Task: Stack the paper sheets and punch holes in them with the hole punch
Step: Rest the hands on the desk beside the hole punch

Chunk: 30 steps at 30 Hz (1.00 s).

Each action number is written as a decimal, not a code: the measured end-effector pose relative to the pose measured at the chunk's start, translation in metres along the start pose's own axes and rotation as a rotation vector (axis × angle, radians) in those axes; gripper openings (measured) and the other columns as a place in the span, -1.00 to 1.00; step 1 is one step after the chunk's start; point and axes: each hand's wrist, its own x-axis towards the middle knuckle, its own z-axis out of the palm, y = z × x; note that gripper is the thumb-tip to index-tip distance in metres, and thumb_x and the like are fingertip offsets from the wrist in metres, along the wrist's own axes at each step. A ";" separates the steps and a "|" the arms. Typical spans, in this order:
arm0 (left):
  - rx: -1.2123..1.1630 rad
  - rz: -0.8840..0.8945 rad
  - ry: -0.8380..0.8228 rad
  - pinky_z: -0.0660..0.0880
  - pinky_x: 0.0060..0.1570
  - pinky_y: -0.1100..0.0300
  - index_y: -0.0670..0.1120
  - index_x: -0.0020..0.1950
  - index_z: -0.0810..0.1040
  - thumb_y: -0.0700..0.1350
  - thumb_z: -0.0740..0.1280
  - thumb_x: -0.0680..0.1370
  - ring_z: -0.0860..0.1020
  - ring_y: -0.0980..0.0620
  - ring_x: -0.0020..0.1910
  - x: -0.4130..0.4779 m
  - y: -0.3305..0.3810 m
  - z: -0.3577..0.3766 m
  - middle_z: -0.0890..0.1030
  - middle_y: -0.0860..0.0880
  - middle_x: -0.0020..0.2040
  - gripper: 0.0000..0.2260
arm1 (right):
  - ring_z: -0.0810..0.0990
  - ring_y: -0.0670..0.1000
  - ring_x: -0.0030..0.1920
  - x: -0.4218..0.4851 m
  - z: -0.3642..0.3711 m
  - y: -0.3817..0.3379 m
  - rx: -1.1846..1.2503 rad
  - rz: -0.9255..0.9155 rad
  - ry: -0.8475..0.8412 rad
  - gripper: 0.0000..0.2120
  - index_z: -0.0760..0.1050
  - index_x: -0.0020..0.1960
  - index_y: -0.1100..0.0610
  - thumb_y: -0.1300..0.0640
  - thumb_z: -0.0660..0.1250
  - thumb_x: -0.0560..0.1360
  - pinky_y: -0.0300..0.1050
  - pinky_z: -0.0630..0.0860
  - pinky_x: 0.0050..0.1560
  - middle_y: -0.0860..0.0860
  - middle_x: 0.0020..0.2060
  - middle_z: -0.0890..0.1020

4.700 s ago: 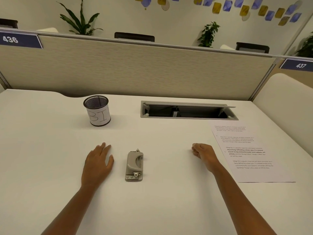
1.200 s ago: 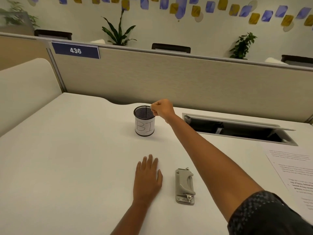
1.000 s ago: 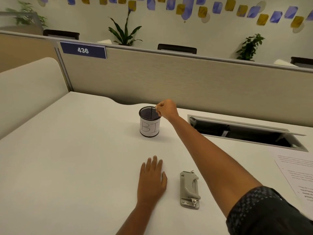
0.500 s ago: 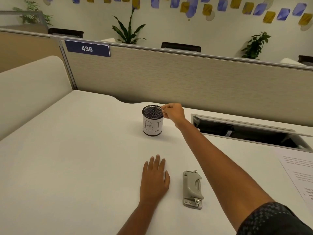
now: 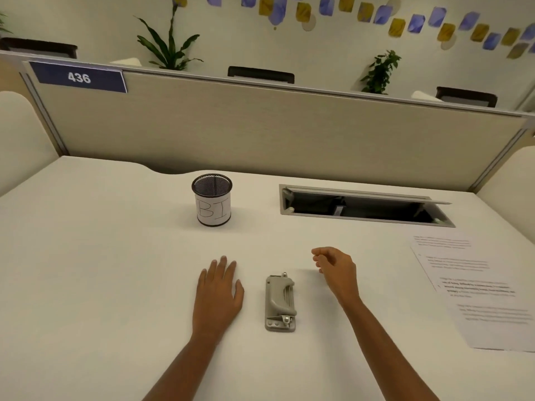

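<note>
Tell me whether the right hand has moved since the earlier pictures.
Yes: the right hand pulled back from the mesh cup to beside the hole punch.

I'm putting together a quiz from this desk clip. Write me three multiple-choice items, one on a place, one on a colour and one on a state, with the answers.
1. Where does the hole punch lie?
A between the left hand and the right hand; B far left; C far right.
2. What colour is the hole punch?
A red; B grey; C black.
3. How is the left hand?
A clenched in a fist; B gripping the hole punch; C flat on the desk.

Answers: A, a hand lies on each side of it; B, its body and lever are grey; C, the fingers are straight and the palm is down.
</note>
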 end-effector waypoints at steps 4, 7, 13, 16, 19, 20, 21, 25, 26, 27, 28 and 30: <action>-0.006 -0.014 -0.014 0.06 0.48 0.02 -0.10 0.42 0.29 0.02 -0.04 0.45 0.18 -0.07 0.49 -0.002 0.005 -0.006 0.26 -0.10 0.49 -0.45 | 0.56 0.01 -0.11 -0.012 -0.042 0.027 -0.135 -0.003 0.166 -0.78 0.61 -0.05 0.24 0.37 0.20 0.48 -0.30 0.44 -0.11 0.10 -0.07 0.65; 0.006 -0.020 -0.022 0.09 0.47 0.00 -0.12 0.40 0.31 0.01 -0.03 0.45 0.21 -0.08 0.47 -0.002 0.005 -0.007 0.30 -0.12 0.47 -0.45 | 0.56 0.08 -0.09 -0.012 -0.068 0.043 -0.287 0.012 0.213 -0.77 0.59 0.01 0.28 0.39 0.18 0.49 -0.14 0.47 0.00 0.20 0.01 0.62; 0.025 -0.038 -0.038 0.14 0.45 -0.02 -0.13 0.37 0.35 0.00 0.00 0.44 0.25 -0.13 0.45 -0.003 0.008 -0.010 0.33 -0.15 0.45 -0.46 | 0.56 0.15 0.07 -0.003 -0.093 0.050 -0.543 0.028 0.057 -0.77 0.59 0.04 0.31 0.33 0.17 0.52 -0.07 0.45 0.06 0.18 0.04 0.63; 0.010 -0.048 -0.036 0.16 0.44 -0.05 -0.15 0.36 0.38 -0.01 0.02 0.43 0.27 -0.14 0.44 -0.004 0.009 -0.011 0.35 -0.16 0.43 -0.47 | 0.60 0.16 -0.02 0.005 -0.095 0.041 -0.621 0.043 -0.034 -0.78 0.60 -0.06 0.33 0.34 0.18 0.49 -0.07 0.49 -0.05 0.19 -0.04 0.66; 0.015 -0.055 -0.041 0.16 0.44 -0.06 -0.16 0.36 0.38 -0.01 0.02 0.44 0.28 -0.15 0.44 -0.005 0.010 -0.012 0.36 -0.17 0.43 -0.47 | 0.61 0.20 -0.06 0.014 -0.095 0.035 -0.670 0.062 -0.099 -0.81 0.58 -0.16 0.38 0.39 0.19 0.44 -0.07 0.47 -0.14 0.22 -0.09 0.68; 0.014 -0.056 -0.042 0.15 0.45 -0.06 -0.16 0.36 0.38 -0.01 0.02 0.44 0.28 -0.15 0.44 -0.005 0.010 -0.012 0.36 -0.17 0.43 -0.47 | 0.61 0.20 -0.08 0.016 -0.095 0.034 -0.694 0.076 -0.118 -0.83 0.57 -0.21 0.39 0.41 0.20 0.43 -0.08 0.46 -0.16 0.22 -0.08 0.68; 0.012 -0.057 -0.043 0.15 0.45 -0.05 -0.16 0.36 0.37 -0.01 0.02 0.44 0.27 -0.14 0.44 -0.005 0.011 -0.012 0.35 -0.17 0.43 -0.47 | 0.60 0.19 -0.13 0.019 -0.095 0.033 -0.721 0.086 -0.136 -0.84 0.53 -0.28 0.37 0.40 0.22 0.43 -0.12 0.43 -0.18 0.23 -0.08 0.68; 0.013 -0.057 -0.049 0.14 0.45 -0.04 -0.15 0.37 0.37 0.00 0.01 0.43 0.27 -0.13 0.44 -0.004 0.011 -0.013 0.34 -0.16 0.44 -0.46 | 0.64 0.18 -0.09 0.030 -0.089 0.029 -0.802 0.146 -0.164 -0.89 0.59 -0.14 0.34 0.29 0.33 0.45 -0.12 0.51 -0.11 0.22 -0.06 0.68; 0.013 -0.054 -0.046 0.15 0.45 -0.04 -0.15 0.36 0.37 0.00 0.02 0.43 0.27 -0.13 0.44 -0.004 0.011 -0.013 0.34 -0.16 0.44 -0.47 | 0.64 0.19 -0.06 0.032 -0.087 0.027 -0.824 0.160 -0.164 -0.86 0.59 -0.06 0.35 0.28 0.33 0.45 -0.09 0.54 -0.06 0.22 -0.05 0.67; 0.015 -0.053 -0.044 0.15 0.45 -0.05 -0.15 0.36 0.37 -0.01 0.02 0.43 0.27 -0.13 0.44 -0.004 0.011 -0.013 0.35 -0.16 0.44 -0.47 | 0.64 0.19 -0.04 0.034 -0.085 0.027 -0.846 0.165 -0.166 -0.85 0.58 -0.02 0.34 0.29 0.33 0.45 -0.09 0.54 -0.04 0.22 -0.04 0.67; 0.018 -0.052 -0.047 0.15 0.45 -0.04 -0.15 0.36 0.37 0.00 0.01 0.43 0.27 -0.13 0.44 -0.004 0.011 -0.013 0.34 -0.16 0.44 -0.47 | 0.64 0.19 -0.04 0.036 -0.083 0.025 -0.864 0.171 -0.166 -0.84 0.58 -0.01 0.34 0.31 0.32 0.45 -0.10 0.54 -0.05 0.22 -0.04 0.66; 0.019 -0.051 -0.056 0.14 0.45 -0.04 -0.14 0.37 0.36 0.00 0.00 0.43 0.26 -0.12 0.45 -0.004 0.011 -0.013 0.34 -0.15 0.44 -0.46 | 0.63 0.17 -0.06 0.039 -0.080 0.023 -0.903 0.172 -0.164 -0.85 0.55 0.00 0.33 0.33 0.30 0.45 -0.12 0.48 -0.13 0.21 -0.03 0.65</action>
